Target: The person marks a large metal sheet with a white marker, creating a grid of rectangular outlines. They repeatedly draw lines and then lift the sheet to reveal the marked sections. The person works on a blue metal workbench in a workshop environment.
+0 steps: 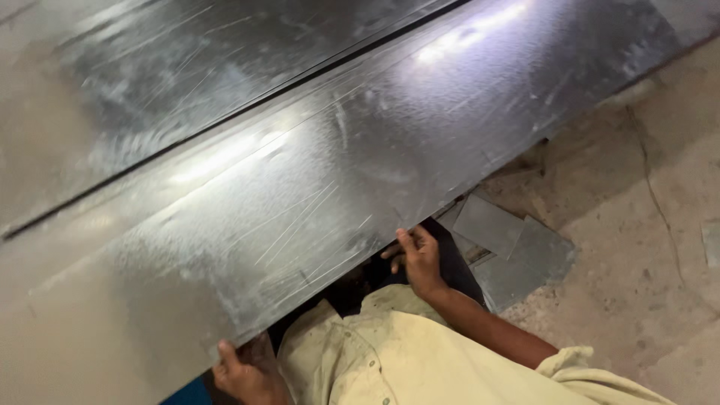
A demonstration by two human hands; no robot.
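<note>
The head view shows the left hand [244,371] and right hand [416,255] grasping the near edge of a large scratched grey metal sheet [300,202], lifted off the concrete floor [645,225], not set down.

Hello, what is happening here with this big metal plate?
A person grips the near edge of a large scratched metal sheet with both hands: the left hand at the lower corner, the right hand further along the edge. A second sheet lies beyond it. Small metal offcuts lie on the concrete floor.

Small grey metal offcuts [510,251] lie on the cracked concrete floor [645,247].
</note>
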